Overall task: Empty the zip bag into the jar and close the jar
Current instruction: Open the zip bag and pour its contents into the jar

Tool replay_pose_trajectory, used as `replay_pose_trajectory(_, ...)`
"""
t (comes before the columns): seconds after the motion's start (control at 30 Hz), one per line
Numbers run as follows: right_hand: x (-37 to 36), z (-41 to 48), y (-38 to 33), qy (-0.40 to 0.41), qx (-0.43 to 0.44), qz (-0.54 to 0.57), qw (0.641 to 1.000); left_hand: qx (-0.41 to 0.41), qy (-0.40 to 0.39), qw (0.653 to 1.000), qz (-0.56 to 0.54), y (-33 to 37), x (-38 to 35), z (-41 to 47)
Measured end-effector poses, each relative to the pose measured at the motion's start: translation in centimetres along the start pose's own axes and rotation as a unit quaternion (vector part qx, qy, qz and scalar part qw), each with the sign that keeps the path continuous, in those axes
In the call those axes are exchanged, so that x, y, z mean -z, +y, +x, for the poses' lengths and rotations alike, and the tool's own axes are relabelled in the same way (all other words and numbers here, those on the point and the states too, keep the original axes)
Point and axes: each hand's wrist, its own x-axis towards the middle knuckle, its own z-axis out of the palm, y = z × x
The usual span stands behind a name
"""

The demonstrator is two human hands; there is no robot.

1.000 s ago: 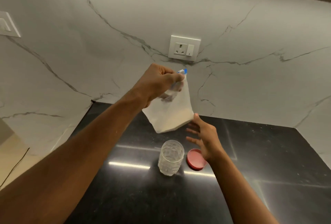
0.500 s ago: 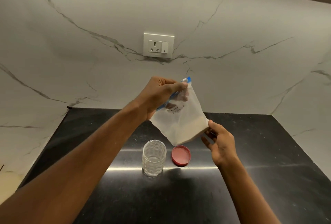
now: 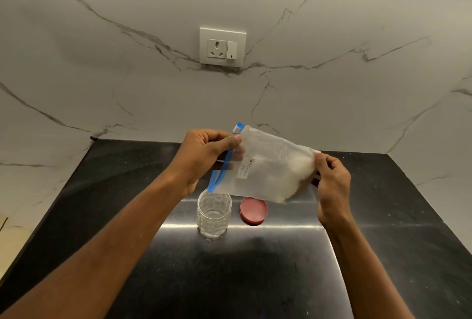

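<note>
The zip bag [image 3: 265, 168] hangs sideways above the counter, white powder gathered at its right end, blue zip strip at the left. The left hand [image 3: 204, 159] pinches the zip end; the right hand [image 3: 332, 186] grips the bottom corner. Below stand an empty clear jar [image 3: 214, 214] and, just beside it, a red lid [image 3: 253, 210] on the black counter [image 3: 383, 242], against a marble wall [image 3: 102, 76] with a socket [image 3: 222, 47].

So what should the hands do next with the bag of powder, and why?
Probably raise the right hand a little, so the bag's bottom lifts and the powder slides toward the blue zip edge. The zip bag is held sideways, with its zip corner just above the open jar, which looks empty, while the left hand pinches the zip end. The red lid lies beside the jar.
</note>
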Motion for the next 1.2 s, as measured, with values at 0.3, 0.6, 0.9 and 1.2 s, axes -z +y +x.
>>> replay_pose_trajectory(0.3, 1.4, -0.6, -0.5, -0.141, -0.134, 0.034, 0.98, 0.01, 0.017, 1.0, 0.005, -2.2, 1.1, -1.2)
replay_pose_trajectory(0.6, 1.5, -2.0, -2.8, -0.147, -0.045, 0.035, 0.987, 0.01, 0.04, 0.999, -0.005, -4.1, 2.5, -2.5)
replay_pose_trajectory(0.9, 0.7, -2.3, -3.4, -0.163, 0.073, 0.002, 0.984, 0.026, 0.078, 0.997, -0.004, -6.5, 3.8, -3.5)
replay_pose_trajectory(1.2, -0.6, -3.2, -4.1, -0.124, 0.148, 0.012, 0.981, 0.02, 0.089, 0.996, -0.018, -7.4, 4.6, -4.1)
